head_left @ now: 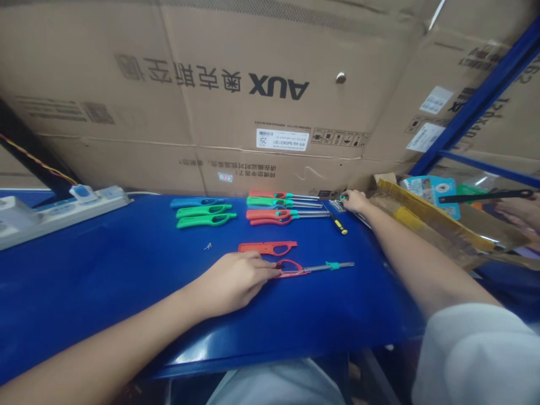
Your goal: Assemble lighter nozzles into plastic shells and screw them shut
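My left hand [234,281] lies on the blue bench, its fingertips gripping a red utility lighter frame [291,269] with a long metal nozzle and a teal collar. Just beyond it lies a red lighter shell half [268,247]. At the far edge, my right hand [354,201] pinches a small green part [343,197] next to a metal piece [337,206]. A yellow-and-black screwdriver [336,221] lies just below that hand. Red and green lighters with metal nozzles [284,214] sit in a row at the back, and green and blue lighter shells [205,216] lie to their left.
The blue workbench [105,270] ends at a white power strip [42,216] on the left. Large AUX cardboard boxes [211,101] and a blue steel rack [476,101] stand behind. On the right lies yellow-taped cardboard [426,225], near another person's hand [517,211].
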Demonstrator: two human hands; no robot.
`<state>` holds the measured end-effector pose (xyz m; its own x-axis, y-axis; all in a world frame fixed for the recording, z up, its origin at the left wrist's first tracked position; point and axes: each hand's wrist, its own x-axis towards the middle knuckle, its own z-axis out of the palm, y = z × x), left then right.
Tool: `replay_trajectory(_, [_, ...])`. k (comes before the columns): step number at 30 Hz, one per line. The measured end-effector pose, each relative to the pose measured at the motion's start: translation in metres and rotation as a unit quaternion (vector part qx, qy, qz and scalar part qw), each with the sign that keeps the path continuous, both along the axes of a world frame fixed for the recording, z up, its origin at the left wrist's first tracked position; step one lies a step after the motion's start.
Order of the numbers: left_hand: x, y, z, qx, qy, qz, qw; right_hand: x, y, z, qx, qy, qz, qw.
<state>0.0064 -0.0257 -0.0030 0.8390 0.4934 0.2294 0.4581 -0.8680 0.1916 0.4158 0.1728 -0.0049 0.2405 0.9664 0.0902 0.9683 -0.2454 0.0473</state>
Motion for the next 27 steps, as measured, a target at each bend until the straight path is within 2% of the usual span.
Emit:
replay_trajectory(6, [-0.004, 0.003, 0.003, 0.003, 0.002, 0.011, 1.000, 0.000, -0.004, 0.005, -0.012, -0.007, 0.000, 1.000])
replay_trajectory(12, [-0.005, 0.005, 0.002, 0.008, 0.005, 0.007, 1.000, 0.005, -0.017, 0.008, 0.019, -0.017, 0.023, 0.999])
replay_trajectory(27, [-0.005, 0.005, 0.003, 0.007, -0.003, 0.006, 1.000, 0.009, -0.015, 0.007, 0.009, 0.013, 0.037, 0.999])
